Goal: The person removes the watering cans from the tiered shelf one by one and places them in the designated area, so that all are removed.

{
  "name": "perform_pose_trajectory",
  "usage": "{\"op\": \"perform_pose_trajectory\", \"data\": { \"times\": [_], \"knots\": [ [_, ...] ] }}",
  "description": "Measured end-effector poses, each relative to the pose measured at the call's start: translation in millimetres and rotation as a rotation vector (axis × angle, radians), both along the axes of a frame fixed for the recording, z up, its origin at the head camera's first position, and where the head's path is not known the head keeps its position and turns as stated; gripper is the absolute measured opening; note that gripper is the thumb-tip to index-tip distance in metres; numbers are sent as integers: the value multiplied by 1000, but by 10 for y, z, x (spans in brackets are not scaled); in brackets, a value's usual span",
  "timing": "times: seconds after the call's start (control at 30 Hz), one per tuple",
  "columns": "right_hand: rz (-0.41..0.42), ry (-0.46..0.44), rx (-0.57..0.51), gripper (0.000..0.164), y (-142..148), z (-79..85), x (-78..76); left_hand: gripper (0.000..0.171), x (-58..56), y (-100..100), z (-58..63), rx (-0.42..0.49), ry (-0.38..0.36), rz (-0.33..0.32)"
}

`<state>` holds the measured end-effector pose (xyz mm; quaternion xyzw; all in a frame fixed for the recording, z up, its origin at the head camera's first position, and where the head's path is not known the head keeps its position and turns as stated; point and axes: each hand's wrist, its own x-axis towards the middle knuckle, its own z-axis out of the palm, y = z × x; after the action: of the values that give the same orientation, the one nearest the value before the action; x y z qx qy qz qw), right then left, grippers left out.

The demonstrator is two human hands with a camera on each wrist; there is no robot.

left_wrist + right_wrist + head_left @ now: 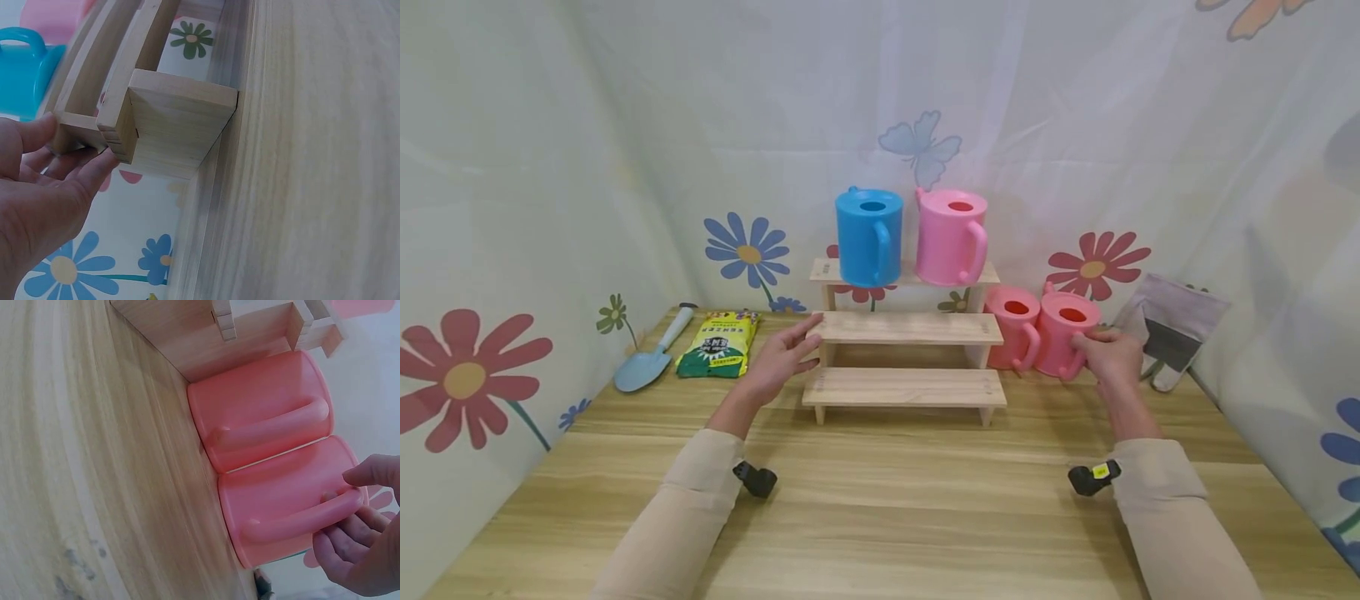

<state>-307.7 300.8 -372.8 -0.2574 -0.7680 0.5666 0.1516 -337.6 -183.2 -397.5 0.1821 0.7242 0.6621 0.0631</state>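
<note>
right of the three-tiered pale-wood rack (906, 327), the rightmost pink cylindrical plastic can (1057, 337) is gripped by its handle (287, 525), right hand (1114, 354) curled round; rack end touched by half-open left hand (775, 360). if swung left low, the adjacent pink plastic can (1006, 337) may be toppled.

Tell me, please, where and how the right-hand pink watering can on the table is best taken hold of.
Likely by the upper part of its handle, coming from the front right with the right hand: the watering can stands upright, the handle loops out towards the near side, and the neighbouring pink can crowds its left side.
</note>
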Motion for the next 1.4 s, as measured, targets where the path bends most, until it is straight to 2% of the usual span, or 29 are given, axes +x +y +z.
{"op": "perform_pose_trajectory", "data": {
  "times": [0.17, 0.5, 0.63, 0.83, 1.0, 1.23, 1.4],
  "knots": [
    [16, 0, 69, 46, 7, 34, 29, 56, -12, -4, -8, 1, -2, 3],
    [24, -2, 311, 52, 31, 90, 90, 55, -13, 0, -1, 2, -6, 0],
    [5, 29, 345, 52, -9, 151, 114, 55, -6, 4, 4, 0, -4, -2],
    [6, 78, 320, 53, -138, 289, 182, 56, -8, -5, 0, -6, 2, 3],
    [47, 132, 282, 52, -295, 426, 255, 56, -16, -7, -21, -8, -5, 14],
    [197, 271, 206, 53, -524, 479, 304, 56, -19, -11, -28, -10, -1, 21],
    [293, 426, 226, 41, -651, 408, 268, 56, -28, -5, -26, -12, 2, 17]
  ]
}}
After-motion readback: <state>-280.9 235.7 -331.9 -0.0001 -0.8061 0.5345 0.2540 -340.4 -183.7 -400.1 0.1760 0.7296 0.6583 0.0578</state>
